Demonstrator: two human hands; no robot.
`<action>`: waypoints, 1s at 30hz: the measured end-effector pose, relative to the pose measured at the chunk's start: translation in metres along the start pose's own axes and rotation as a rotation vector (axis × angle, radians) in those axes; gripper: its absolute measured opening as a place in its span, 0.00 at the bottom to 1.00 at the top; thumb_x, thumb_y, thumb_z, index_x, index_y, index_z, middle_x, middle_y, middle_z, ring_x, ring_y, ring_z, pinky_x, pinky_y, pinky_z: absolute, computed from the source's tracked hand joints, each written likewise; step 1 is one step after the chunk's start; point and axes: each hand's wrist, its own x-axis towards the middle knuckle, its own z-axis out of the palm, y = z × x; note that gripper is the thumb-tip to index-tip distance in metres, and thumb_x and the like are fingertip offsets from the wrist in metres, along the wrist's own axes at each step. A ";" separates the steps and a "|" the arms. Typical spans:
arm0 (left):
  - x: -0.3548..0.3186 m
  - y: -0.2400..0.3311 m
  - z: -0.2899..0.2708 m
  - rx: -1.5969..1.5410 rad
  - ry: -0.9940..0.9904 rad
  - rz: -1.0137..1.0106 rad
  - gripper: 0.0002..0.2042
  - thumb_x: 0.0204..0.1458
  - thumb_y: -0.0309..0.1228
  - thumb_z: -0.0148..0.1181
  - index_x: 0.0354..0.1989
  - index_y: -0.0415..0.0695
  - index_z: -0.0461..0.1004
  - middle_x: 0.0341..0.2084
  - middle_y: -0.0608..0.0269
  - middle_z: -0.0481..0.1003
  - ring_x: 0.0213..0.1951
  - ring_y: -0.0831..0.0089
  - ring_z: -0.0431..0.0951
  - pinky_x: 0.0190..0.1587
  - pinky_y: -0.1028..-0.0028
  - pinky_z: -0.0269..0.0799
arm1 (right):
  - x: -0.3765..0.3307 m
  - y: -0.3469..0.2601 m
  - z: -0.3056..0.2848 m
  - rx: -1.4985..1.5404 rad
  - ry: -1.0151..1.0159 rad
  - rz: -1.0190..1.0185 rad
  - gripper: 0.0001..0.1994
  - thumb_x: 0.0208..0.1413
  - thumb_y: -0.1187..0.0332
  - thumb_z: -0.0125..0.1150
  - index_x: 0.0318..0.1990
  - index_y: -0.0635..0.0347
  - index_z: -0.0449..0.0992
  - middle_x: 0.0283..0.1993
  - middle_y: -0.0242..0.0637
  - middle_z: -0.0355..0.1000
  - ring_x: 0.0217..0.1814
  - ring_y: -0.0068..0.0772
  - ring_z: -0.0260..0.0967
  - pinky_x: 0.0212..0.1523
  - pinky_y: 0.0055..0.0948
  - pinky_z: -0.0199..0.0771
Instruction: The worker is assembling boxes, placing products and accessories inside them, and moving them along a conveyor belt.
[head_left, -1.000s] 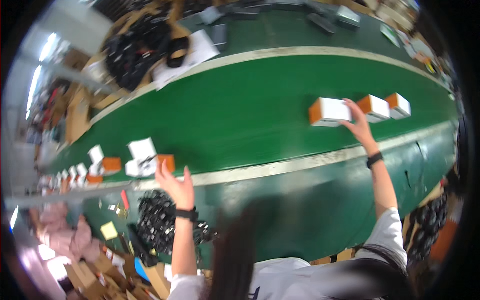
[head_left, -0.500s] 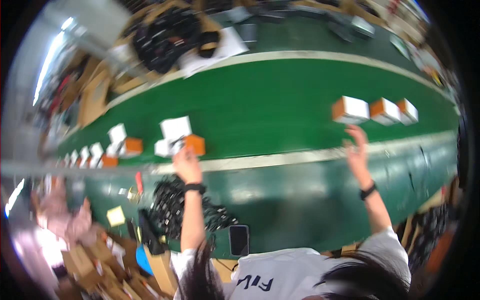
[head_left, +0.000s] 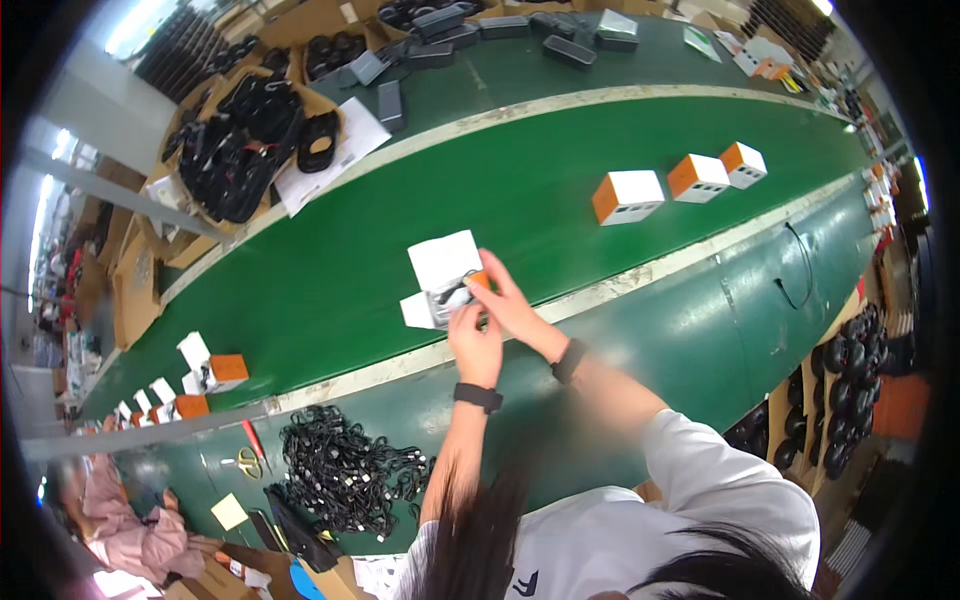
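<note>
Both hands meet over the near edge of the green belt [head_left: 330,270], working on an open white-and-orange box [head_left: 445,285] whose lid flap stands up toward the far side. The left hand [head_left: 476,345] has its fingers curled shut on the box's near lower edge, by a dark item [head_left: 455,295] that sits in the box mouth; what that item is cannot be told. The right hand [head_left: 512,305] comes in from the right, its fingers pinched against the orange right side of the box. Each wrist wears a dark band. The box sits on the belt just beyond the pale strip that borders it, about midway along the visible stretch. Further right on the belt stand three closed boxes [head_left: 628,196] in a row, well apart from the hands. To the left, more open boxes [head_left: 215,368] lie along the belt. On the green surface [head_left: 700,330] below the belt, a heap of black cables [head_left: 345,470] lies near the left forearm, with scissors [head_left: 248,462] just beside it. Beyond the belt sits a carton of black parts [head_left: 245,145].
</note>
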 end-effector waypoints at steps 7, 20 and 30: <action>-0.001 -0.011 -0.020 0.107 0.418 0.051 0.26 0.46 0.21 0.57 0.54 0.35 0.53 0.44 0.50 0.61 0.44 0.63 0.64 0.48 0.72 0.59 | 0.000 -0.001 -0.023 0.022 -0.056 0.181 0.22 0.48 0.69 0.62 0.50 0.66 0.64 0.42 0.35 0.68 0.43 0.22 0.65 0.43 0.23 0.68; 0.031 -0.020 -0.008 -0.029 0.070 0.222 0.12 0.40 0.23 0.62 0.36 0.42 0.73 0.40 0.58 0.73 0.49 0.62 0.66 0.53 0.66 0.59 | 0.013 -0.005 -0.044 0.107 -0.097 0.033 0.27 0.46 0.73 0.62 0.54 0.63 0.59 0.48 0.36 0.65 0.50 0.27 0.63 0.51 0.28 0.65; 0.028 -0.043 0.001 -0.178 -0.257 0.319 0.21 0.36 0.17 0.58 0.44 0.41 0.68 0.50 0.53 0.65 0.55 0.59 0.62 0.58 0.65 0.54 | -0.003 0.022 -0.054 -0.143 0.030 -0.288 0.20 0.35 0.85 0.55 0.40 0.60 0.68 0.41 0.37 0.64 0.47 0.34 0.62 0.47 0.27 0.62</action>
